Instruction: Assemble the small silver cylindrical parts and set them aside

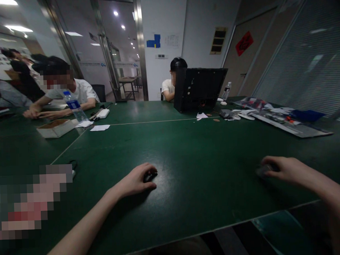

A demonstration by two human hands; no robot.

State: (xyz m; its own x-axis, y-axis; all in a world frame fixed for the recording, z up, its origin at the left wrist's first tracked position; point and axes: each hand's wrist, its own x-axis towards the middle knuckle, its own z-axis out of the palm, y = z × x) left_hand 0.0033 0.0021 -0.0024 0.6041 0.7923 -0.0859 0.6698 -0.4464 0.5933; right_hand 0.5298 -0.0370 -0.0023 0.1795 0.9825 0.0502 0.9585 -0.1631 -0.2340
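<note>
While both hands lie near the worktop point(187, 149)'s near edge, the left hand point(134, 180) curls loosely over a small black mouse point(150, 176), and the right hand point(284, 171) cups a second dark mouse point(263, 171). Both mice look light and smooth, probably best held by the sides. Toward the far edge: plastic water bottle point(74, 106), cardboard box point(55, 128), loose papers point(99, 127), seated person point(174, 81) behind a black display point(199, 89).

looks like an office workroom to me: long green-topped desk point(170, 149), a person point(177, 80) working at 12 o'clock behind a black monitor point(198, 89), another person point(64, 90) at 10 o'clock, glass door point(119, 51) around 11, and a glass wall with blinds point(304, 56) at 2.
</note>
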